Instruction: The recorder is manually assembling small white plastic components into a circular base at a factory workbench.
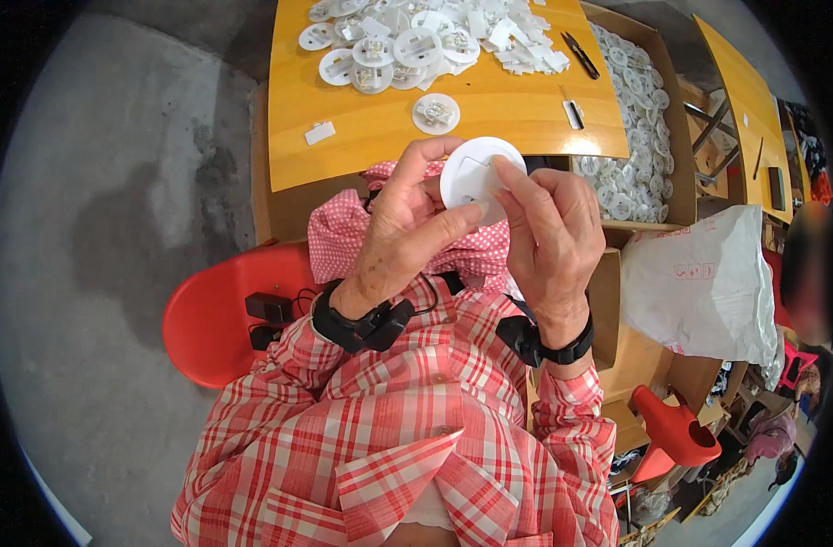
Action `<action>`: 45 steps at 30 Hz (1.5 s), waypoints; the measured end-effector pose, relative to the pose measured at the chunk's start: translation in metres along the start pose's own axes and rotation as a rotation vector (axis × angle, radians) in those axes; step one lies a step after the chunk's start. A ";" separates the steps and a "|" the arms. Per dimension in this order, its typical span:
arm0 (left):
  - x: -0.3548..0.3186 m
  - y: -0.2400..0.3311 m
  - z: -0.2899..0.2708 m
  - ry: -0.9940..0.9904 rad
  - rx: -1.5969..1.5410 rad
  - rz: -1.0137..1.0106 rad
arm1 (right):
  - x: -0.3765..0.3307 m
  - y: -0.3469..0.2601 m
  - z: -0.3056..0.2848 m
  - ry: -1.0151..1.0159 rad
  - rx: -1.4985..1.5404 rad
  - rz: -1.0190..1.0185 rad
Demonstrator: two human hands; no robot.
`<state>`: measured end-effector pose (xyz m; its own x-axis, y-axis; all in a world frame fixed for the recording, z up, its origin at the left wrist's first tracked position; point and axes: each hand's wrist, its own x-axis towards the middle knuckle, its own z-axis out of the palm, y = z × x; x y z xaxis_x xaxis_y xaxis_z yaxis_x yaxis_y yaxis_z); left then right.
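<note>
A round white plastic disc (476, 169) is held up between both hands, just off the near edge of the yellow table (371, 150). My left hand (400, 223) grips it from the left, thumb at its lower rim and fingers behind. With thumb and index finger, my right hand (555, 219) pinches its right side, fingertips on the face. Something small and thin shows on the face, too fine to make out. Beyond my hands a similar disc with clear and metallic parts (436, 114) lies on the table. A small white rectangular piece (320, 133) lies to its left.
A pile of white discs (407, 50) and flat white pieces (526, 41) covers the table's far part. A black cutter-like tool (581, 56) lies at the right. Beside the table stands a carton (676, 109) full of discs, with a white sack (699, 283) nearer. A red chair (230, 310) is at left.
</note>
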<state>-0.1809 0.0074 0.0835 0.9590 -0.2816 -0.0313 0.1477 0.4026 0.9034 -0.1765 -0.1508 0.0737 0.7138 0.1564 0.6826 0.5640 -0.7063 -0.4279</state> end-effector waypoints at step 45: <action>-0.003 0.004 0.006 0.157 0.413 -0.114 | -0.025 -0.016 0.012 -0.076 0.895 0.719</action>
<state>-0.1844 0.0048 0.0901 0.9720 -0.1555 -0.1762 0.1763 -0.0133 0.9842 -0.1979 -0.1351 0.0564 0.9961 -0.0210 0.0861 0.0876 0.0891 -0.9922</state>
